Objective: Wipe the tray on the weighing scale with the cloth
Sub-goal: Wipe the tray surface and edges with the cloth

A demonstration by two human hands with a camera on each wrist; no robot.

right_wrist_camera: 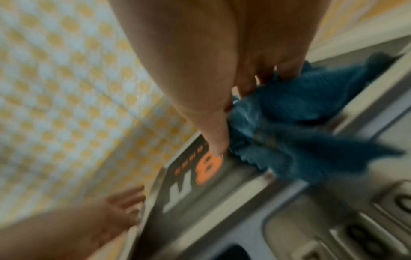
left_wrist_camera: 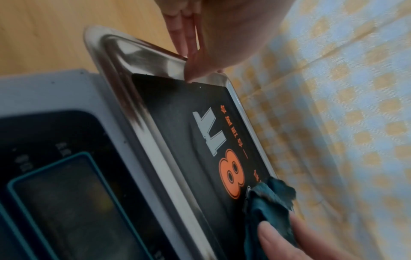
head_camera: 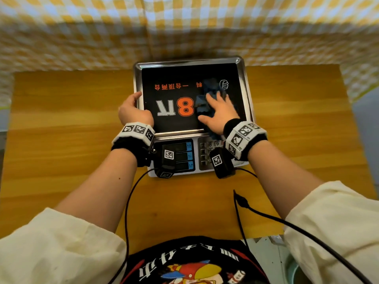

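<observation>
A steel tray [head_camera: 190, 60] with a black sticker and a big orange 8 lies on top of the weighing scale [head_camera: 155, 173]. My left hand [head_camera: 134, 101] pinches the tray's left rim. In the left wrist view its thumb [left_wrist_camera: 193, 72] presses the inner wall of the tray [left_wrist_camera: 124, 52] and its fingers lie along the outside. A crumpled dark blue cloth [head_camera: 211, 87] lies on the tray's right half. My right hand [head_camera: 219, 105] presses on it with spread, straight fingers. The cloth [right_wrist_camera: 300, 123] bunches under that hand [right_wrist_camera: 200, 70] and trails over the near rim.
The scale's display panel [head_camera: 182, 154] and keypad [head_camera: 207, 152] face me, partly covered by the wrist cameras. The scale stands at the back of a wooden table [head_camera: 61, 140]. A yellow checked curtain [head_camera: 82, 37] hangs behind it. Black cables [head_camera: 127, 201] trail from both wrists.
</observation>
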